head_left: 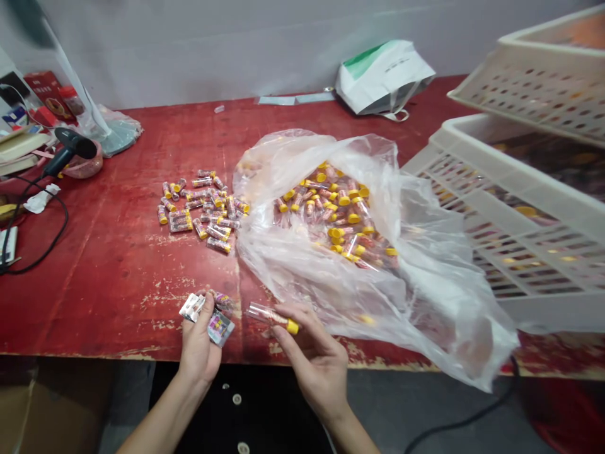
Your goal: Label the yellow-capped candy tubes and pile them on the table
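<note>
Left hand (200, 350): I see it curled narrow around small flat packs (220, 328), with a silver card (191, 308) poking out by the thumb.

Right hand (316, 359): its fingers pinch a clear tube (267, 315) with a yellow cap. I can't tell what is in the tube.

Table edge: both hands are right over the front edge of the red table (108, 284), where the paint is worn off.

Big bag: a thin see-through plastic bag (439, 284) lies just beside my right hand and droops over the edge. It has many capped tubes (335, 214) inside.

Pile: more tubes (201, 208) sit in a loose heap on the table, near the bag.

Far off: white crates (520, 214) stand at the right, and a white and green bag (384, 77) lies at the back.

What could go wrong: the round tube could slip from my pinch and roll off the edge. The packs could slide from my loose grip. If the slippery bag is pulled, it could slide down and spill tubes.
</note>
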A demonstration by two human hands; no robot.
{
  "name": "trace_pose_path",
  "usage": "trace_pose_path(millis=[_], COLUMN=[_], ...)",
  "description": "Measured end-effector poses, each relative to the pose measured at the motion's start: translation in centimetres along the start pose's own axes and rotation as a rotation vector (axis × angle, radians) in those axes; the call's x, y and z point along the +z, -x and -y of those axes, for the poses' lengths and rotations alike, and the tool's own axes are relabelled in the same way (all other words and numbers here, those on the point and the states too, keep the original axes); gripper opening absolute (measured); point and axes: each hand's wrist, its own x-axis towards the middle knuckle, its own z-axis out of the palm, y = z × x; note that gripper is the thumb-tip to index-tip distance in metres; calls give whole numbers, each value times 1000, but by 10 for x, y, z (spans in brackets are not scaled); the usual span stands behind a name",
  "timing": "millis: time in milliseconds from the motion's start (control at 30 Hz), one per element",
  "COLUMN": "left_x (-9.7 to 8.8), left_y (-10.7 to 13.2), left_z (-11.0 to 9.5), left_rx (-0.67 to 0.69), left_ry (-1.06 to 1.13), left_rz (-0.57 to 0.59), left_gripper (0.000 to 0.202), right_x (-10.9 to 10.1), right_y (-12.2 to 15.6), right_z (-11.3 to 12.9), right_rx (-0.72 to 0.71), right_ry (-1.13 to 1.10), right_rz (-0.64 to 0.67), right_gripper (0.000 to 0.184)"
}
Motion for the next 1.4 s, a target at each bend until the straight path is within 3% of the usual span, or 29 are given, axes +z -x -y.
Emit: trace_pose_path(millis=[133, 333, 467, 533, 733, 900, 1000, 1167, 1400], left_x=[-1, 0, 0, 0, 0, 2, 0, -2, 2], left_y=[0, 0, 0, 0, 1, 2, 3, 5, 9], left_z=[-1, 1, 1, 1, 1, 0, 1, 1, 2], left_rx=[-41, -2, 2, 7, -11, 12, 22, 30, 9], left_ry=[-29, -72, -89, -91, -74, -113, -158, -167, -151], left_rz=[46, 57, 27, 25, 30, 21, 47, 74, 114], left_gripper=[33, 42, 39, 40, 44, 45, 46, 44, 40], right_x=[-1, -4, -7, -7, -12, -26, -26, -14, -10], right_y=[-4, -1, 1, 2, 1, -2, -3, 0, 6], right_z=[1, 3, 4, 4, 2, 2, 4, 10, 14], right_rx=[-46, -324, -231, -197, -351, -499, -469, -330, -310], right_ry=[62, 305, 277, 234, 330, 449, 447, 406, 371], right_rz=[81, 170, 40, 39, 169, 371, 358, 213, 313], right_gripper=[30, 53, 46, 43, 53, 61, 60, 54, 57])
